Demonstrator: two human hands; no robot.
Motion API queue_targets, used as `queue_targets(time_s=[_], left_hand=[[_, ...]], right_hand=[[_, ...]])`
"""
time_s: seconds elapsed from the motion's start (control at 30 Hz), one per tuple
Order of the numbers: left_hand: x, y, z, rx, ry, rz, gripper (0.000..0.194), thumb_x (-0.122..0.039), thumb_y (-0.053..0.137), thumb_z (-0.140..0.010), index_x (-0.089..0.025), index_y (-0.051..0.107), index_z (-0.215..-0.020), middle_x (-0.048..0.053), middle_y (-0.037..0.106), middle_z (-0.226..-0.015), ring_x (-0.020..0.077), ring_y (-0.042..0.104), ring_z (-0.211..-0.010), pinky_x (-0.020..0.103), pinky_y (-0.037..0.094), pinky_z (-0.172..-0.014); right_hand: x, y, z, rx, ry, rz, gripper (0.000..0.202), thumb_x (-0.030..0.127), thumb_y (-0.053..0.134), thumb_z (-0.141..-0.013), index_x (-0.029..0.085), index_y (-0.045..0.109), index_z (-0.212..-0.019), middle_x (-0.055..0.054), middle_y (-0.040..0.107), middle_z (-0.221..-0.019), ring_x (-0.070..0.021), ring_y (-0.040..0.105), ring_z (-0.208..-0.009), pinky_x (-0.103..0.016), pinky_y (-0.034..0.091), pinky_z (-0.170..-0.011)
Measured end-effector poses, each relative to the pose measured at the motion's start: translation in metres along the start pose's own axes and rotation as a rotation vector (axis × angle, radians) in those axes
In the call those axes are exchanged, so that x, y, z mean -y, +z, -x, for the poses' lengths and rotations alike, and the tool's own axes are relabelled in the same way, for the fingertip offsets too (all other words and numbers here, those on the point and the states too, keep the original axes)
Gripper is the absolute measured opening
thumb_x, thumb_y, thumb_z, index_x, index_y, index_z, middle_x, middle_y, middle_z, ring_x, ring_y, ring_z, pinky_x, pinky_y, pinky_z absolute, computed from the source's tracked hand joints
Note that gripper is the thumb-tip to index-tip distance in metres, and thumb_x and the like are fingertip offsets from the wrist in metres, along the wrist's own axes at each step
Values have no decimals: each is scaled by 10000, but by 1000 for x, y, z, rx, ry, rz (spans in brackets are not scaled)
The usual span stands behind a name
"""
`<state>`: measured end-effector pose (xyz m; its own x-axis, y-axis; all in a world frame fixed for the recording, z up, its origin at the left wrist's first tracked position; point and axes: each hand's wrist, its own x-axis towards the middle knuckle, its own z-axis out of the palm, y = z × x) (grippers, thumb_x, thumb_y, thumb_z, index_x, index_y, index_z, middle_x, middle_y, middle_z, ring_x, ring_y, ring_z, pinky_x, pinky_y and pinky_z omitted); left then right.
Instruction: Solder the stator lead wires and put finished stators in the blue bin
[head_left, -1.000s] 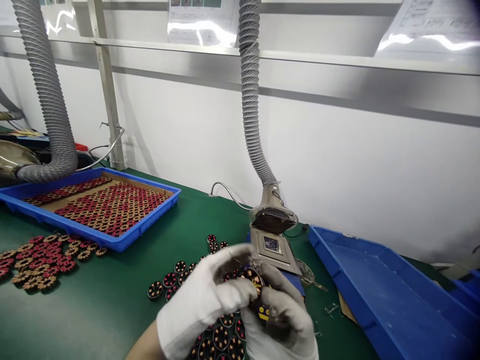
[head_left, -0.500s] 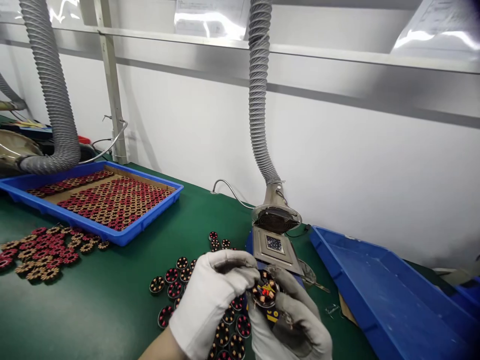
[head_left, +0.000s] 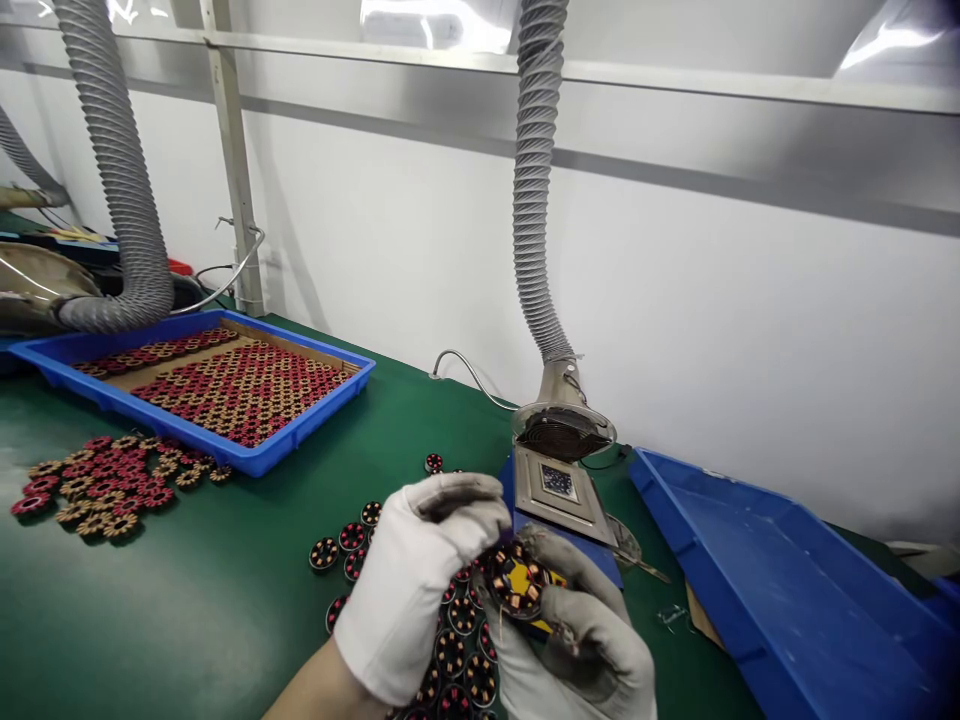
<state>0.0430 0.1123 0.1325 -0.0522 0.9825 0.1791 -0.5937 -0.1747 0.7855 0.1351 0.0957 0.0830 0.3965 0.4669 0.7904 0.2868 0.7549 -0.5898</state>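
Observation:
My right hand (head_left: 577, 620), in a stained white glove, grips a round motor stator (head_left: 517, 578) by its rim. Copper coils ring the stator's dark body, and yellow shows through its centre. My left hand (head_left: 435, 570), gloved too, is closed just above the stator's left edge. Its fingertips are pinched together; whatever lies between them is hidden. Under and beside my left hand several similar stators (head_left: 450, 652) with red or copper coils lie on the green table. Behind my hands stands a small metal-topped solder pot (head_left: 564, 498) with a shiny square opening.
A suction hood (head_left: 564, 430) on a grey hose (head_left: 534, 200) hangs over the pot. At the right lies a blue tray (head_left: 780, 560). Another blue tray (head_left: 259, 460) at the left holds rows of wound cores, with a loose pile of cores (head_left: 112, 490) in front.
The stator has turned in my right hand and shifted slightly left; its centre now shows yellow instead of red digits. My left fingers have risen slightly from its edge. The whole view has shifted a little.

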Motion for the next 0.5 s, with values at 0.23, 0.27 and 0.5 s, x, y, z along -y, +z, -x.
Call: queue_targets(time_s=[0.23, 0.27, 0.5], left_hand=[[-7, 2, 4, 77, -138, -108, 164, -123, 661, -695, -145, 662, -857, 25, 668, -777, 105, 591, -720, 150, 466, -657], [-7, 3, 4, 72, -175, -125, 145, -119, 661, -690, -138, 662, -834, 24, 665, -757, 102, 584, -693, 152, 461, -631], [-6, -16, -9, -174, 103, -12, 196, -233, 727, -672, -190, 657, -850, -1, 674, -788, 121, 611, -777, 187, 483, -761]], right_hand=[[0, 0, 0, 28, -33, 36, 303, 48, 702, -634, 237, 537, -804, -24, 584, -972, -186, 588, -886, -289, 488, -665], [0, 0, 1, 8, -28, 43, 305, 48, 703, -632, 236, 536, -806, -27, 581, -977, -187, 588, -888, -288, 488, -661], [-4, -8, -4, 138, -28, 1, 381, 34, 719, -588, 240, 540, -853, -28, 616, -979, -198, 625, -861, -296, 538, -671]])
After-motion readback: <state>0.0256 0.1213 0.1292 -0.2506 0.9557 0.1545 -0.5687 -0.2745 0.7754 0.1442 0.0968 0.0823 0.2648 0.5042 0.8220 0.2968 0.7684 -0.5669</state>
